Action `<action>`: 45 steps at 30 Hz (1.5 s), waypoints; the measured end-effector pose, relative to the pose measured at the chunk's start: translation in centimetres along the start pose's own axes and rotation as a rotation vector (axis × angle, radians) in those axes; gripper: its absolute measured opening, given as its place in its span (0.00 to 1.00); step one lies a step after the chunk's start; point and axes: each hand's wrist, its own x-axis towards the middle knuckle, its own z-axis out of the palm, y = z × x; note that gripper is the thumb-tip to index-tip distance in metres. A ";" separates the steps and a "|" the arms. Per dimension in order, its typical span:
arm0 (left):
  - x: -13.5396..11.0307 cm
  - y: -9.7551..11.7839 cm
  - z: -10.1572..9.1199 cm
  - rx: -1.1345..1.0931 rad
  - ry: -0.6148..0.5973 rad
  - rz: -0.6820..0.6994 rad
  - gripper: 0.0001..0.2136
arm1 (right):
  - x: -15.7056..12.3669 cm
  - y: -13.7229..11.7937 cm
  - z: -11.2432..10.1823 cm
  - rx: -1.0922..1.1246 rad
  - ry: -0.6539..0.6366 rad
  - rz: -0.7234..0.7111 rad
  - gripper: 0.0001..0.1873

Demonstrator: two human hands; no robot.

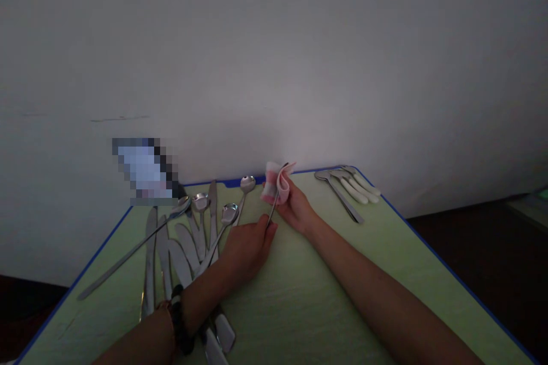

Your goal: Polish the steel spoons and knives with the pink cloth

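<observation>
My left hand (250, 248) is closed around the near end of a thin metal piece of cutlery (273, 211). A folded pink and white cloth (274, 187) wraps the far end of that piece, so its kind is hidden. My right hand (297, 208) grips the cloth from the right side. Beside and partly beneath my left forearm lie several metal knives (182, 256). Round-bowled spoons (230, 214) lie among them, and a long-handled spoon (128, 258) stretches across the left of the group.
At the table's far right corner lie a metal spoon (342, 197) and several white-handled utensils (353, 188). A blurred-out phone-like device (143, 171) stands at the far left corner. The green table (299, 308) has a blue edge and meets a pale wall (274, 68).
</observation>
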 end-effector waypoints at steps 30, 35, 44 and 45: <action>0.1 -0.3 -0.1 -0.041 -0.027 0.023 0.17 | 0.8 -0.2 -1.3 0.287 0.066 -0.078 0.12; 0.0 -0.4 0.3 -0.080 0.021 -0.008 0.18 | 0.5 -0.4 -1.2 0.229 0.044 -0.049 0.19; 0.0 -0.7 0.9 -0.091 0.050 0.023 0.19 | 0.1 -0.4 -0.5 0.150 -0.020 0.007 0.21; 0.0 -0.6 0.9 -0.098 0.051 0.026 0.19 | 0.1 -0.3 -0.5 0.146 -0.029 0.004 0.20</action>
